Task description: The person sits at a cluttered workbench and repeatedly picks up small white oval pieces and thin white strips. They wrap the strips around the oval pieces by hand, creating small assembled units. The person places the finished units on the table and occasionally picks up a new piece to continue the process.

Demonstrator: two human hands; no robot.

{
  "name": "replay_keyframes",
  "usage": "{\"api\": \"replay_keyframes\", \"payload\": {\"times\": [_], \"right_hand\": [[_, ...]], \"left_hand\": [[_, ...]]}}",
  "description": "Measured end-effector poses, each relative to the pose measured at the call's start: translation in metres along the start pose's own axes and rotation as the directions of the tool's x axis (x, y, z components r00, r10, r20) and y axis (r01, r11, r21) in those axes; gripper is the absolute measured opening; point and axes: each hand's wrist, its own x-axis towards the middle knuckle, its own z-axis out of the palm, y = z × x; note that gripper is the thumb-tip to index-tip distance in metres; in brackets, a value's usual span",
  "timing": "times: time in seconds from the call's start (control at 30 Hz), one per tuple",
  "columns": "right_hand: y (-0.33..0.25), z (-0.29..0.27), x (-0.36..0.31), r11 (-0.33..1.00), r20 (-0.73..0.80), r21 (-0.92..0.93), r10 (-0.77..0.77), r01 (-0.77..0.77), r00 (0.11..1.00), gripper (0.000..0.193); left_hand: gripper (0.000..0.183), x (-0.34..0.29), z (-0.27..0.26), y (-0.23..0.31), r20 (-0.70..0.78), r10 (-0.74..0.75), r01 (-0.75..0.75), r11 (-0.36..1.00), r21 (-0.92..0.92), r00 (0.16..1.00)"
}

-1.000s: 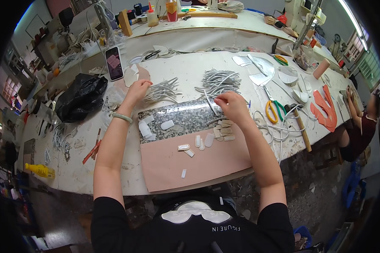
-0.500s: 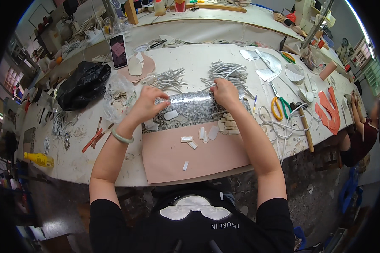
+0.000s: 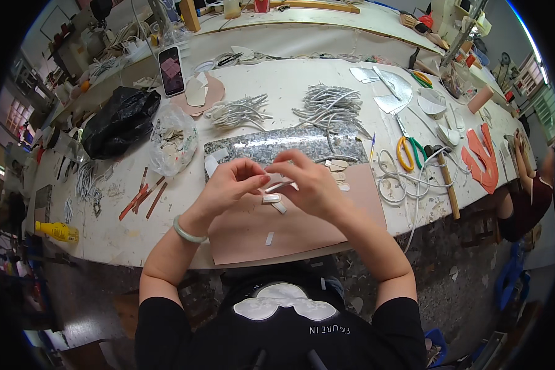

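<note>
My left hand [image 3: 235, 184] and my right hand [image 3: 307, 186] meet over a speckled stone slab [image 3: 271, 143] and a pinkish-brown sheet [image 3: 314, 233]. Under the fingers of my right hand shows a small white strip [image 3: 282, 186], pinched there. The fingertips of my left hand are pressed together close by; what they hold, if anything, is too small to make out. Just below lies a small white oblong piece [image 3: 271, 199], and a narrow white piece [image 3: 269, 238] rests farther down the sheet. Several cream pieces [image 3: 337, 165] lie right of my right hand.
Bundles of silvery cord, one at left [image 3: 240, 113] and one at right [image 3: 328, 102], lie beyond the slab. Scissors [image 3: 407, 148], a hammer [image 3: 447, 179] and looped white cord [image 3: 391, 185] are at right. A clear bag [image 3: 172, 139] and black bag [image 3: 122, 123] sit left.
Both hands have come together toward the middle. My right hand has left the edge of the right cord bundle, and a white strip now shows in its fingers.
</note>
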Motion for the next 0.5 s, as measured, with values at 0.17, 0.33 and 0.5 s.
{"api": "replay_keyframes", "payload": {"times": [0.17,0.33,0.5], "right_hand": [[-0.003,0.014,-0.01,0.996,-0.07,0.061,-0.068,0.072,0.995,0.038],[-0.013,0.016,-0.009,0.984,-0.082,0.085,-0.148,0.155,0.986,0.046],[-0.015,0.018,-0.007,0.959,-0.18,0.08,-0.253,0.27,0.951,0.038]], "left_hand": [[0.026,-0.026,0.001,0.001,0.029,-0.146,0.145,0.897,-0.419,0.989],[0.032,-0.039,-0.004,-0.005,0.072,-0.163,0.177,0.855,-0.487,0.984],[0.03,-0.044,0.001,-0.004,0.082,-0.192,0.206,0.826,-0.524,0.978]]}}
